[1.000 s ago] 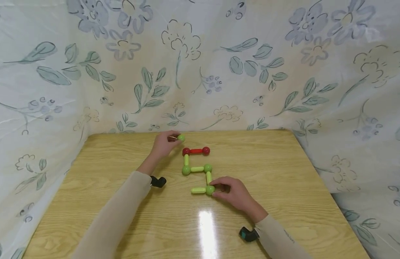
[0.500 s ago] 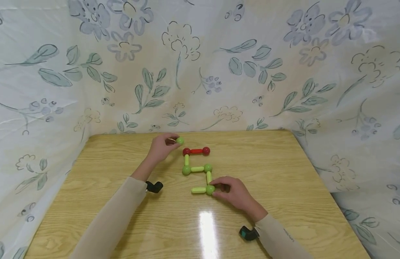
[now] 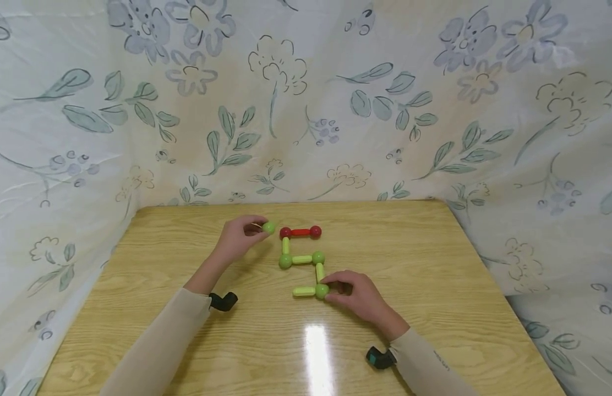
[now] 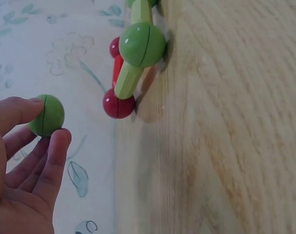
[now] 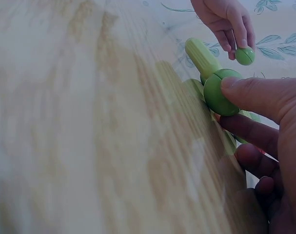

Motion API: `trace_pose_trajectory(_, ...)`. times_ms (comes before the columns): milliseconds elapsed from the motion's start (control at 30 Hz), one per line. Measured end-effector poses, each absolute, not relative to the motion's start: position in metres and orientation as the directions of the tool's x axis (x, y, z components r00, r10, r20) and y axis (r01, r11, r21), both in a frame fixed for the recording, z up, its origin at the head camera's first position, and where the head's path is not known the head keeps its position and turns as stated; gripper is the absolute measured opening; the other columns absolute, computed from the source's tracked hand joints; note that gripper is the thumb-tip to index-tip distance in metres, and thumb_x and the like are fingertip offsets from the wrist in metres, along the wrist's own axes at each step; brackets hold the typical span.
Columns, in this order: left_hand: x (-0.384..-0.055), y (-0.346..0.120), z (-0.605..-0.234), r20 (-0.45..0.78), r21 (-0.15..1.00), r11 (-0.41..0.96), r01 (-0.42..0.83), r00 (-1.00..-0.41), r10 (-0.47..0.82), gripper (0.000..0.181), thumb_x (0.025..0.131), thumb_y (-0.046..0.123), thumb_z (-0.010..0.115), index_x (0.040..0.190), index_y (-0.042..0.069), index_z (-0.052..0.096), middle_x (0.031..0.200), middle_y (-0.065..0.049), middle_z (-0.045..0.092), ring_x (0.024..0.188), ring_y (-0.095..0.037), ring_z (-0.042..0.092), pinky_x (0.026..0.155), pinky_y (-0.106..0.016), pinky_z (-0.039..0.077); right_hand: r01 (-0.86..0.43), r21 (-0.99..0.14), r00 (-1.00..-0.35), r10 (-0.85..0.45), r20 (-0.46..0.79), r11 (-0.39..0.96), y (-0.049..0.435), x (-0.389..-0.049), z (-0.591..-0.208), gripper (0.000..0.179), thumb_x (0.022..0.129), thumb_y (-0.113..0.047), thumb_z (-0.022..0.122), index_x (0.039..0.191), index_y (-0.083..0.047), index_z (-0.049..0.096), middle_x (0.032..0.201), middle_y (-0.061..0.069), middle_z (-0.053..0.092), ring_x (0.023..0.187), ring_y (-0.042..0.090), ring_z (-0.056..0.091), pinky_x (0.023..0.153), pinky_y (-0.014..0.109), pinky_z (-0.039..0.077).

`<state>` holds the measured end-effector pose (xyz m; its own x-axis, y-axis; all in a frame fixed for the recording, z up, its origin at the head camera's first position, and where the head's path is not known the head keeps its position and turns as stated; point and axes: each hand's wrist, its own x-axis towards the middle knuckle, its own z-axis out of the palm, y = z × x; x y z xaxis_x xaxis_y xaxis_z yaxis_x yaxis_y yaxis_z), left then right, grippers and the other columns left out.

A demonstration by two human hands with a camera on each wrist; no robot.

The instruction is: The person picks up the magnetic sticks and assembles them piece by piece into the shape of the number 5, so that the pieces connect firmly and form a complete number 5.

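My left hand [image 3: 236, 239] pinches a loose green ball [image 4: 49, 115] between thumb and fingertips, held above the table just left of a chain of balls and rods. The chain zigzags over the wood: a red rod [image 3: 300, 232] joins two red balls [image 3: 285, 233], then yellow-green rods [image 3: 302, 259] link green balls [image 3: 285, 260]. At the near end, my right hand [image 3: 355, 296] grips the lowest green ball [image 5: 221, 92] with thumb and fingers. From that ball a yellow-green rod [image 3: 304, 291] points left, its other end free.
The wooden table [image 3: 410, 247] lies under everything, with a bright glare streak near its front. A floral cloth [image 3: 306, 110] hangs behind the table and at both sides. Black devices [image 3: 224, 301] sit at both wrists.
My left hand has come nearer and slightly left with the green ball, from behind the upper red ball to beside it. The right hand and the chain stay where they were.
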<state>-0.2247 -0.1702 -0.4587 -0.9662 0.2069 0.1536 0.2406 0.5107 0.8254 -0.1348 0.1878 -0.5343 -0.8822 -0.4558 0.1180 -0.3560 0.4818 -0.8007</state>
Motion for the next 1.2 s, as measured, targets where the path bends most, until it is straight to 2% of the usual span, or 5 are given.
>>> trace_pose_trajectory(533, -0.187, -0.185, -0.466, 0.097, 0.839, 0.503, 0.208, -0.967, 0.237, 0.031, 0.097, 0.010, 0.084, 0.127, 0.005, 0.078, 0.122, -0.011, 0.075, 0.102, -0.024, 0.074, 0.088, -0.037, 0.062, -0.349, -0.803, -0.879, -0.465, 0.102, 0.482, 0.185, -0.135, -0.534, 0.034, 0.094, -0.029, 0.089, 0.126, -0.036, 0.079, 0.117, -0.018, 0.072, 0.096, 0.012, 0.064, 0.082, 0.032, 0.055)
trace_pose_trajectory(833, -0.170, -0.180, -0.473, 0.086, 0.819, 0.513, 0.257, -0.939, 0.334, 0.029, 0.095, 0.006, 0.086, 0.123, 0.006, 0.079, 0.119, -0.006, 0.077, 0.101, -0.021, 0.074, 0.088, -0.036, 0.062, -0.352, -0.802, -0.880, -0.464, 0.107, 0.483, 0.186, -0.136, -0.533, 0.035, 0.094, -0.028, 0.089, 0.126, -0.036, 0.079, 0.117, -0.017, 0.072, 0.096, 0.012, 0.064, 0.082, 0.032, 0.056)
trace_pose_trajectory(1200, -0.156, -0.171, -0.483, 0.063, 0.835, 0.483, 0.264, -0.918, 0.392, 0.028, 0.094, 0.007, 0.087, 0.121, 0.005, 0.078, 0.115, -0.005, 0.076, 0.098, -0.019, 0.073, 0.088, -0.034, 0.062, -0.346, -0.798, -0.885, -0.455, 0.101, 0.494, 0.186, -0.134, -0.532, 0.034, 0.095, -0.031, 0.088, 0.127, -0.036, 0.079, 0.114, -0.017, 0.071, 0.094, 0.013, 0.062, 0.081, 0.031, 0.054)
